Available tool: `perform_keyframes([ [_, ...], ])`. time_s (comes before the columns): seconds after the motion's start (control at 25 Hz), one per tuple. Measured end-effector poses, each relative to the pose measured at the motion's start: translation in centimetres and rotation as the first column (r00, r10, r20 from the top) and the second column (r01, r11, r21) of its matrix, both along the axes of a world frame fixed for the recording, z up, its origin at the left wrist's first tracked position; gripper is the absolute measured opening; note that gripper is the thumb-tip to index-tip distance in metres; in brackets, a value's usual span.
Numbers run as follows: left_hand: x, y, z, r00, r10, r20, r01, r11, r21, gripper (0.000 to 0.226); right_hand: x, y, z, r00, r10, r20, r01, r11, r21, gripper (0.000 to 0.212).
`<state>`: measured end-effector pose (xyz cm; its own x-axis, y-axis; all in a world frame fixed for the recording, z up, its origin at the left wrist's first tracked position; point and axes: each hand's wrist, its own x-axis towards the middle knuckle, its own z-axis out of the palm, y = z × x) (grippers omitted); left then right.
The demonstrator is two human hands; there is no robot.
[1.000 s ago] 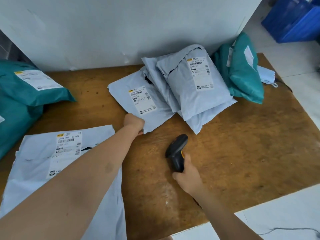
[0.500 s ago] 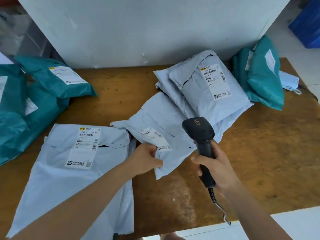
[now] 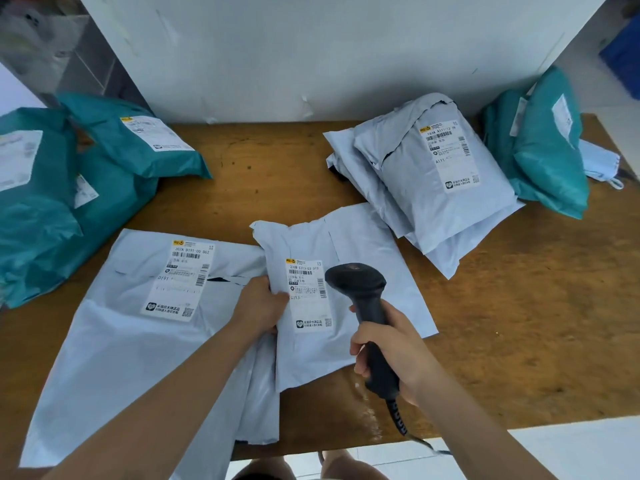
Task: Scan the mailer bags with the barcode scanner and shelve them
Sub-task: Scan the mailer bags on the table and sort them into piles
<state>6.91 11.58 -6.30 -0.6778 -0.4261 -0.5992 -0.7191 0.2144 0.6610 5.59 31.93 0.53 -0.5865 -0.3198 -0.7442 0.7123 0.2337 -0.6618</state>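
now, head view: the flat pale grey plastic mailer bag (image 3: 332,306) has been dragged off the back stack to the near edge of the brown wooden table (image 3: 519,323), label up; half a second ago it was still sliding in. likely ready to scan. left hand (image 3: 258,306) pinches the bag's left edge beside the white shipping label (image 3: 308,294), forearm reaching in low. right hand (image 3: 391,351) is wrapped round the black handheld barcode scanner (image 3: 363,306), head tipped toward the label, just beside it.

the small print on the held mailer's label (image 3: 309,295) is blurred. the teal mailers (image 3: 38,202) are cut off at the left edge, the scanner cable (image 3: 412,434) below the worktop (image 3: 519,323).
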Motion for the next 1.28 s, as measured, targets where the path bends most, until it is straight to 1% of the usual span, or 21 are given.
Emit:
perform_keyframes([
  [0.04, 0.1, -0.1, -0.3, 1.000, -0.017, -0.004, 0.017, 1.000, 0.005, 0.018, 0.2, -0.3, 0.1, 1.000, 0.015, 0.014, -0.015, 1.000, -0.021, 0.029],
  [0.2, 0.6, -0.3, -0.6, 0.999, -0.018, -0.033, 0.022, 0.989, 0.149, 0.017, 1.1, -1.5, 0.1, 0.997, 0.058, 0.049, -0.057, 0.998, -0.027, 0.023],
  [0.36, 0.5, -0.3, -1.4, 0.996, -0.051, -0.071, 0.058, 0.992, 0.111, 0.027, 1.3, -2.1, 0.0, 0.998, 0.038, 0.043, -0.039, 0.999, 0.005, 0.023],
  [0.52, 0.6, -0.4, -1.9, 0.994, -0.079, -0.070, 0.085, 0.992, 0.093, 0.030, 1.2, -2.2, -0.2, 0.999, 0.012, 0.043, -0.013, 0.999, 0.033, 0.015],
  [0.64, 0.7, -0.5, -2.2, 0.992, -0.089, -0.086, 0.097, 0.991, 0.093, 0.033, 1.5, -2.0, -0.4, 0.999, -0.007, 0.053, 0.005, 0.999, 0.038, 0.017],
  [0.88, 1.0, -0.5, -2.3, 0.987, -0.091, -0.135, 0.105, 0.989, 0.102, 0.029, 1.8, -1.6, 0.1, 0.998, -0.021, 0.064, 0.020, 1.000, 0.010, 0.022],
  [1.04, 1.1, -0.2, -2.0, 0.988, -0.075, -0.133, 0.089, 0.990, 0.105, 0.026, 1.9, -1.8, 0.2, 0.998, -0.005, 0.067, 0.005, 1.000, 0.005, 0.022],
  [1.16, 1.2, -0.1, -2.1, 0.989, -0.071, -0.130, 0.081, 0.994, 0.076, 0.022, 2.0, -2.0, 0.2, 0.998, 0.013, 0.060, -0.013, 1.000, 0.011, 0.022],
  [1.28, 1.3, -0.2, -2.3, 0.986, -0.081, -0.147, 0.092, 0.993, 0.069, 0.025, 2.2, -2.2, 0.2, 0.999, 0.017, 0.049, -0.017, 1.000, 0.011, 0.021],
])
